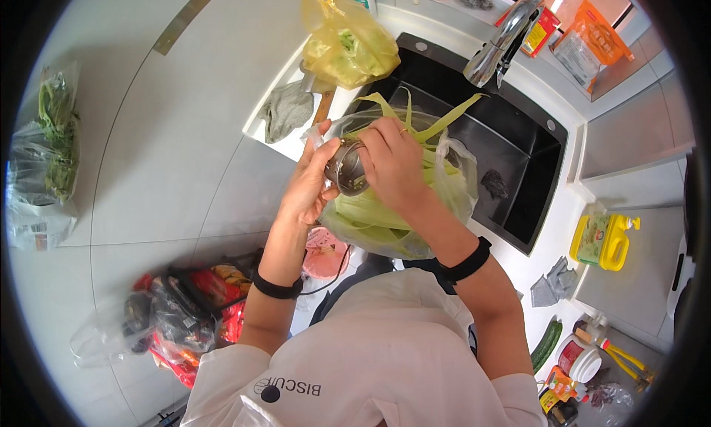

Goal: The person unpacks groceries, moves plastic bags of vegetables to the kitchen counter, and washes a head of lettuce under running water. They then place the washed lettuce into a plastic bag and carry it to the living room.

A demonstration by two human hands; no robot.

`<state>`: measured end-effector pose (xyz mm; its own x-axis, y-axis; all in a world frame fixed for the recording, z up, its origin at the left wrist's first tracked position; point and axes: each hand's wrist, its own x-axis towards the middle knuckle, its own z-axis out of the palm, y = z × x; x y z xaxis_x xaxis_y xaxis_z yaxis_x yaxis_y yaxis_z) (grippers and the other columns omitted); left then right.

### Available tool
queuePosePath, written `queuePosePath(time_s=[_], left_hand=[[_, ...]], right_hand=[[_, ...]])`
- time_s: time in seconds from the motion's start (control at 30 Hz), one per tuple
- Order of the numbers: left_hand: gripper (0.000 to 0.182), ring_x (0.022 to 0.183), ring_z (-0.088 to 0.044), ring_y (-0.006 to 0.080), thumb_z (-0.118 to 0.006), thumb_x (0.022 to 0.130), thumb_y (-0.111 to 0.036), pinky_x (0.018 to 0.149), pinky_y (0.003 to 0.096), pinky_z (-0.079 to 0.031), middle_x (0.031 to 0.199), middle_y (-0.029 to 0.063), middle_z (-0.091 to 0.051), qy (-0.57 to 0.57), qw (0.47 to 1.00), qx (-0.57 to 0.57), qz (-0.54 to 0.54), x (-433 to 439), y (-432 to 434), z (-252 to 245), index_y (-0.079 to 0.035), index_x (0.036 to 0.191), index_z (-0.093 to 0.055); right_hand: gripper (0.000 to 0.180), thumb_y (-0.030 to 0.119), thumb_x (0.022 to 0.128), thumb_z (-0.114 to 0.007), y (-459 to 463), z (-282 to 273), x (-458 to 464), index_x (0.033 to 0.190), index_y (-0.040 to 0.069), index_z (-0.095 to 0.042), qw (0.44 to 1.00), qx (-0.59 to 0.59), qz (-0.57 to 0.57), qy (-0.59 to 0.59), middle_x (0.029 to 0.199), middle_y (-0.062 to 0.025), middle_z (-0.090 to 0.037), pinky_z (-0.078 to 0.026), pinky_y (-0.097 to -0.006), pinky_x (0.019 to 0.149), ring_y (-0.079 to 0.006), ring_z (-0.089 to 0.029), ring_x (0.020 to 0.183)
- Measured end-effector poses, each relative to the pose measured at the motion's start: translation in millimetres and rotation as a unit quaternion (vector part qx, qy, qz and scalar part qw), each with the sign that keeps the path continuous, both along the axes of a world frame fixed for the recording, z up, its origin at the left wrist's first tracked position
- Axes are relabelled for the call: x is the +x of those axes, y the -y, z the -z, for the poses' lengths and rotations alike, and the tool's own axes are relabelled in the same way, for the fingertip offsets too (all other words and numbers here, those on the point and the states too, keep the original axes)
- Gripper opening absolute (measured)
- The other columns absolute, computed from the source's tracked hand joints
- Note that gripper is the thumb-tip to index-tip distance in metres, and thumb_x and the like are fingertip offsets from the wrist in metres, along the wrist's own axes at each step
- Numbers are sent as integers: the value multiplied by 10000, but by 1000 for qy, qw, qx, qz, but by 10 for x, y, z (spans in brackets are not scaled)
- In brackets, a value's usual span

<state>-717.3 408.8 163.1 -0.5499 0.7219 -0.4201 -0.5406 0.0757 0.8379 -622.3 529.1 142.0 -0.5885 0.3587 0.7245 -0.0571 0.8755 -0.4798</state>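
A small rounded cup or bowl [351,171], shiny and see-through or metallic, has pale bits clinging inside. My left hand [311,185] grips it from the left, with part of a clear plastic bag [458,174] also near those fingers. Bent fingers of my right hand [394,160] touch the cup's right rim; whether they grip it or reach inside is hidden. Under both hands the bag hangs open, full of pale green corn husks [361,218]. Several long husk strips [452,118] stick out of its top towards the sink.
Beyond the bag is a black sink [533,160] with a chrome faucet [502,43] and a dark scrubber [494,183]. A yellow bag of greens [350,43] and a grey cloth [286,110] lie on the left counter. A pink bin [325,252] stands below.
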Motion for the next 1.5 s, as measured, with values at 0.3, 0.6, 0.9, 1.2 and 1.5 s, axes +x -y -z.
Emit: queuePosePath(time_s=[0.3, 0.6, 0.9, 1.2, 1.5], left_hand=[[478, 586, -458, 11, -547, 898, -308, 359, 150, -253, 877, -19, -534, 0, 1000, -4, -13, -48, -25, 29, -208, 1333, -375], [440, 515, -472, 16, -468, 939, -341, 323, 156, -234, 864, -2, -591, -22, 999, -5, -28, -91, -17, 13, -126, 1319, -418], [424, 486, -391, 6, -513, 925, -302, 344, 166, -216, 838, -1, -566, -94, 993, -67, 2, 66, -55, -35, -68, 1278, -494], [479, 485, -419, 9, -461, 931, -398, 345, 167, -224, 862, 10, -627, -59, 998, -12, -24, -89, 23, -2, -31, 1233, -521], [443, 506, -401, 6, -471, 935, -378, 362, 161, -240, 799, -12, -577, -47, 997, -8, -65, -1, -42, -38, -14, 1176, -546]], right_hand=[[377, 3, 714, -691, 51, 56, 72, 1072, -21, -578, 999, -39, -12, -23, 914, -108, -543, -469, -335, 656, -269, -566, 765], [378, 102, 680, -767, 58, -19, 139, 1004, 3, -601, 930, -363, -46, -30, 881, -74, -523, -435, -254, 614, -170, -520, 672], [161, 20, 765, -649, -154, -158, 96, 921, 41, -611, 988, -93, -70, 101, 805, -48, -531, -455, -282, 578, -121, -566, 638], [137, -34, 830, -561, -15, 42, 284, 945, 16, -615, 961, -274, -4, 43, 821, -96, -533, -432, -262, 547, -175, -558, 642], [379, -34, 767, -539, 223, 115, 435, 1129, 72, -563, 970, -236, -62, -8, 773, -132, -513, -435, -362, 541, -297, -552, 646]])
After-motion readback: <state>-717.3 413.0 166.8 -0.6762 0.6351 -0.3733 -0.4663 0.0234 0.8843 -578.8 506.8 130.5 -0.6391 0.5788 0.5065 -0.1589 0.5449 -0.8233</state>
